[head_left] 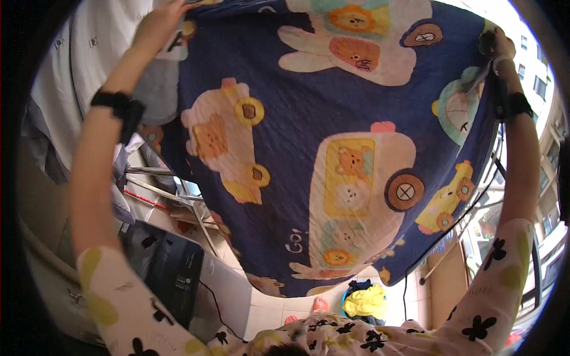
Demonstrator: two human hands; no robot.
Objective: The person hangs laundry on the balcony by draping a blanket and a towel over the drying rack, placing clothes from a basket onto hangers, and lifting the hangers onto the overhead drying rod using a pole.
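A large navy blue sheet (279, 142) printed with cartoon cars and animals hangs spread out in front of me, filling most of the view. My left hand (161, 26) is raised at the upper left, closed on one upper corner of it. Up at the right, my right hand (503, 46) grips the opposite edge, its fingers partly in shadow. Between the two hands the cloth is stretched wide, and its lower edge sags in a curve above the floor. Both wrists carry black bands.
A washing machine (178, 270) with a dark lid stands at the lower left. Below the sheet, a basin holds yellow and dark clothes (366, 301) on the tiled floor (261, 302). Pale curtains (89, 59) hang at left, near a metal rack (205, 228). Windows and buildings are at right.
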